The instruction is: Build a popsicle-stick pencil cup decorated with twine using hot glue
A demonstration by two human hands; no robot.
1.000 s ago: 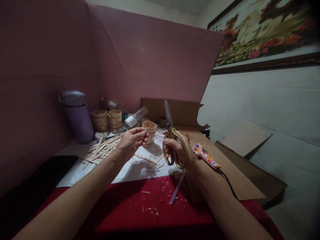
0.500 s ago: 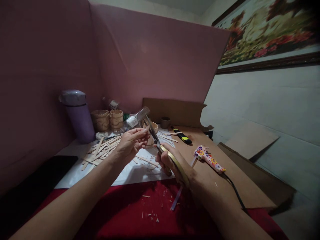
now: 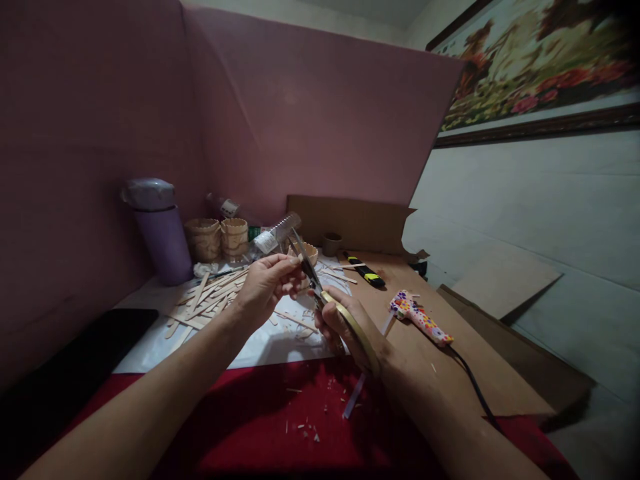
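Observation:
My right hand is wrapped round the gold handles of a pair of scissors, whose blades point up and away from me. The blades stand slightly apart. My left hand is closed in a pinch, fingertips right beside the blades. A small pale piece of craft stick shows at those fingertips, mostly hidden by them; whether the blades touch it I cannot tell. Beneath and left of my left hand lies a loose pile of craft sticks on a white sheet. A scalloped wooden cup stands partly hidden behind the scissors.
A purple tumbler, two carved-looking cups and a clear plastic bottle stand or lie at the back. On the cardboard lie a utility knife and a corded, flowered glue gun. Scraps dot the red cloth.
My left fingertips have come slightly closer to the scissor blades, and the small piece now shows against them. The view has shifted a little; the things on the table have stayed put.

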